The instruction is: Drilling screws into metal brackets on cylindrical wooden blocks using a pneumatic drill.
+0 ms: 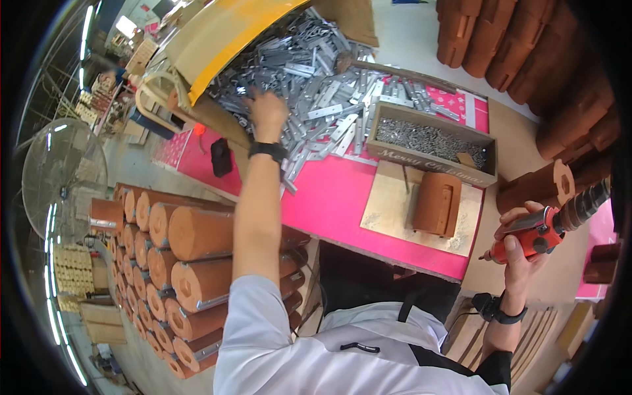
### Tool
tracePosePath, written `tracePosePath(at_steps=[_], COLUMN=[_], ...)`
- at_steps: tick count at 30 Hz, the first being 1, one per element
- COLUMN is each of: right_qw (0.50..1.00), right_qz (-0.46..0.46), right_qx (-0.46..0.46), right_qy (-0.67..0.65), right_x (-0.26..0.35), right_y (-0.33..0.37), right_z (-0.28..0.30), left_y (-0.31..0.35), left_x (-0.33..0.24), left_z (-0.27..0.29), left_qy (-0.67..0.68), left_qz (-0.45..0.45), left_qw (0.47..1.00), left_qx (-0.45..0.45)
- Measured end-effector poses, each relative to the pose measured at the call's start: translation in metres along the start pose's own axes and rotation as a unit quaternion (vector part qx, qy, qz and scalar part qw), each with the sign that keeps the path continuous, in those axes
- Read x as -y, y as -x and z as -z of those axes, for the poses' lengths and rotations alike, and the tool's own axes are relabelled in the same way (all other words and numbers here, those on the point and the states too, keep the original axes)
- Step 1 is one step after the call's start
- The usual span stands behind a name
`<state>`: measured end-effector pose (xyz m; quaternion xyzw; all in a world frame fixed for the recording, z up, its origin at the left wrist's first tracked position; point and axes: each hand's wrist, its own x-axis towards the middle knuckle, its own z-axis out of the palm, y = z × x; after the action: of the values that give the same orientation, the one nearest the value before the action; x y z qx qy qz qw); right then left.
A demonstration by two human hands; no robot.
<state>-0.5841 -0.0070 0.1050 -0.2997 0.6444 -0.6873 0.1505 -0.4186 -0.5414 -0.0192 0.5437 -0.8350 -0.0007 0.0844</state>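
Note:
My left hand (268,113) reaches into a large heap of flat silver metal plates with holes (326,95), spilling from a box lying on its side. Its fingertips are lost among the plates, so their grip cannot be made out. On the right, my right hand (521,253) is closed around a red power screwdriver (530,234), its tip pointing left. Between the hands, a brown curved wooden piece with a slot (437,204) lies on a light board (382,197). Behind it stands a grey wooden box (431,157) full of small screws.
A pink-covered table (316,204) carries these things. Brown wooden cylinders (197,237) are stacked at the left, more brown ridged pieces (513,52) at the far right. A black object (222,158) lies near the box's yellow-edged flap (230,46). A fan (64,184) stands far left.

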Motion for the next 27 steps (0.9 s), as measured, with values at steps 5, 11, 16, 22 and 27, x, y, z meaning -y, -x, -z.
tracePosePath(at_steps=[5, 11, 16, 22, 27], right_qw=[1.000, 1.000, 1.000, 1.000, 0.999], right_qz=[-0.004, -0.002, -0.003, 0.007, 0.018], right_qx=[0.015, 0.008, -0.007, 0.006, 0.023], right_qy=[-0.005, -0.012, 0.004, -0.003, -0.018], right_x=[-0.005, 0.000, 0.007, 0.012, 0.009], right_y=[0.000, 0.007, 0.008, 0.013, 0.016], right_z=[-0.003, -0.008, -0.008, -0.011, -0.014], left_y=[0.078, 0.094, 0.078, 0.075, 0.119], left_x=[-0.073, -0.083, -0.087, -0.089, -0.109], left_z=[-0.003, 0.018, 0.039, 0.026, 0.024], left_qy=[0.064, 0.149, 0.108, 0.088, 0.104], left_qz=[-0.001, -0.045, 0.009, -0.009, -0.042], left_qw=[0.997, 0.986, 0.993, 0.985, 0.985], left_qx=[-0.048, 0.064, 0.052, 0.150, 0.134])
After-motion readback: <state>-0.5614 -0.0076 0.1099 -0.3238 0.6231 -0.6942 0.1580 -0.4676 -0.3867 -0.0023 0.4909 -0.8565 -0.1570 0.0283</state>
